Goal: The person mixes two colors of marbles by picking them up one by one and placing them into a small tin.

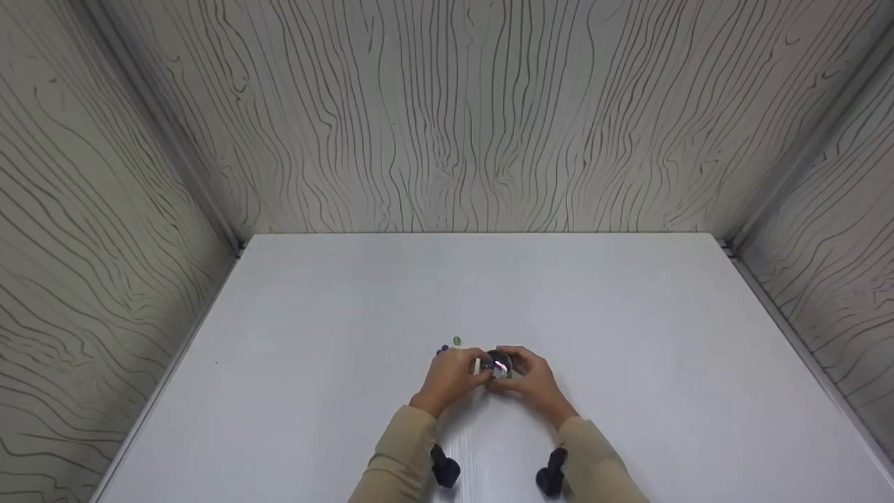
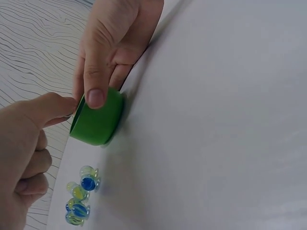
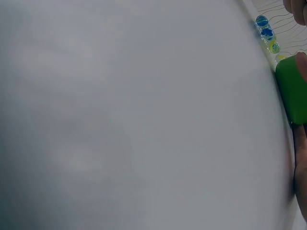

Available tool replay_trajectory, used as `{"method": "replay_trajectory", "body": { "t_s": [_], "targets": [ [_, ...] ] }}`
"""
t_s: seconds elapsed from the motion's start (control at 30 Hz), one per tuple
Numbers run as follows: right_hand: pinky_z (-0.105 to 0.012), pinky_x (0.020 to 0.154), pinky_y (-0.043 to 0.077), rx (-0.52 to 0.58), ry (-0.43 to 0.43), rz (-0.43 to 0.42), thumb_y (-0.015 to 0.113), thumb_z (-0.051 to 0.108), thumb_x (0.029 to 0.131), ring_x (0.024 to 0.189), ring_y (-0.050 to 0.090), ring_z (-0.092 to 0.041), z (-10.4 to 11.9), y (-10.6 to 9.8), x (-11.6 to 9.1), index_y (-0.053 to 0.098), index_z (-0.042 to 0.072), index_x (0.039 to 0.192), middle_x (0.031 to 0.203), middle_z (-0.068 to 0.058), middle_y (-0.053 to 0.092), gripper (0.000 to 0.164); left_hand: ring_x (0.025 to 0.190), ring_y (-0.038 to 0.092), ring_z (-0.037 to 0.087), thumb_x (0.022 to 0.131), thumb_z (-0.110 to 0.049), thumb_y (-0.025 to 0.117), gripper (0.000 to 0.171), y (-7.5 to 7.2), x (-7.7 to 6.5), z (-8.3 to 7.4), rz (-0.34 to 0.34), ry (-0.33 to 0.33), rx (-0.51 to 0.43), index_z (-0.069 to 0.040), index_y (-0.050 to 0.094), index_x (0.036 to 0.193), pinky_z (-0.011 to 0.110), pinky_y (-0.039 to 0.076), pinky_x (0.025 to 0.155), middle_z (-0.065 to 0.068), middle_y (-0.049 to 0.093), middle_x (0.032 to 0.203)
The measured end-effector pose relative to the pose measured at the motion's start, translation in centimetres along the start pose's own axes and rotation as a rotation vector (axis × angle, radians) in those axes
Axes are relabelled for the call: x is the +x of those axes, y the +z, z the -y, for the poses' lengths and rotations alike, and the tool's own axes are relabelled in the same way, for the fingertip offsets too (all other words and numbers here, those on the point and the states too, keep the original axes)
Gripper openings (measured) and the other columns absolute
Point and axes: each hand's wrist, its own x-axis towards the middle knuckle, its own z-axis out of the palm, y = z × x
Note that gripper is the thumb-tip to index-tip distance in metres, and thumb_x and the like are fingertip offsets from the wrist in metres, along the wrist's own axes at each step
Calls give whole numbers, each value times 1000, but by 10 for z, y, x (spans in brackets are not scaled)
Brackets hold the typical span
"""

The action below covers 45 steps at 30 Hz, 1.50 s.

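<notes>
The right hand [image 1: 538, 384] grips the smooth round green cup [image 2: 101, 123], best kept steady; whether the left hand [image 1: 452, 375] pinches anything, I cannot tell.

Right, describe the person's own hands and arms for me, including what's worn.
The left hand and right hand wear no gloves. The left sleeve and right sleeve are plain beige, reaching near the wrists. The stubby black left wrist camera and right wrist camera stick out on the inner sides; no cables show.

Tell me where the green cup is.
In the left wrist view, the green cup is left of centre, gripped by the right hand, with the left hand at its rim and marbles lower in frame.
</notes>
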Motion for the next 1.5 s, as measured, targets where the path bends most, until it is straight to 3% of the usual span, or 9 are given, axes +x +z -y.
{"method": "replay_trajectory", "body": {
  "t_s": [0.17, 0.3, 0.5, 0.77, 1.03, 1.3, 1.5],
  "targets": [
    [-39, 111, 38, 5, 5, 12, 81, 13, 74, 135, 47, -36, 0, 0, 1, 54, -1, 129, 137, -22, 55, 62, 55, 33, 1, 83, -23, 73, 20, 2, 0, 1, -11, 16, -1, -12, 73, 100, 17, 27, 52, -7, 49, 61],
    [-39, 111, 38, -1, 7, 14, 81, 13, 74, 135, 47, -37, 0, 0, 1, 54, -1, 129, 137, -22, 55, 62, 55, 33, 2, 85, -24, 72, 21, -1, -1, 2, 33, -33, -17, -13, 73, 102, 17, 27, 52, -9, 46, 62],
    [-37, 109, 41, -22, 7, 1, 82, 13, 73, 135, 47, -37, 0, 0, 0, 55, -1, 129, 137, -23, 55, 63, 57, 34, 2, 86, -25, 71, 20, -2, -4, 4, 41, -58, -28, -15, 73, 102, 18, 28, 53, -10, 44, 63],
    [-37, 109, 40, -27, 9, 0, 83, 14, 72, 134, 48, -37, -1, 1, 1, 56, 0, 128, 137, -22, 55, 64, 54, 31, 1, 87, -25, 69, 18, -1, -7, 9, 5, -26, -9, -16, 74, 102, 17, 26, 53, -11, 42, 60],
    [-34, 107, 43, -56, -26, -17, 83, 13, 71, 131, 50, -38, -1, 1, 2, 56, -2, 127, 134, -23, 57, 64, 57, 33, 2, 87, -24, 69, 17, -4, -12, 16, -27, -27, -15, -15, 74, 100, 19, 31, 58, -5, 54, 61],
    [-38, 110, 39, -30, 21, -28, 82, 10, 72, 133, 48, -38, 3, 1, 0, 54, -3, 127, 136, -23, 55, 64, 54, 31, 0, 87, -23, 69, 16, -5, -14, 20, -34, -37, -16, -15, 74, 99, 17, 27, 54, -11, 41, 57],
    [-41, 110, 39, -48, 21, -25, 82, 10, 73, 134, 49, -37, 6, 1, 0, 56, -2, 128, 136, -22, 56, 62, 54, 32, 1, 86, -24, 69, 16, -7, -15, 19, -33, -56, -25, -15, 74, 98, 18, 27, 55, -11, 41, 58]
  ]
}}
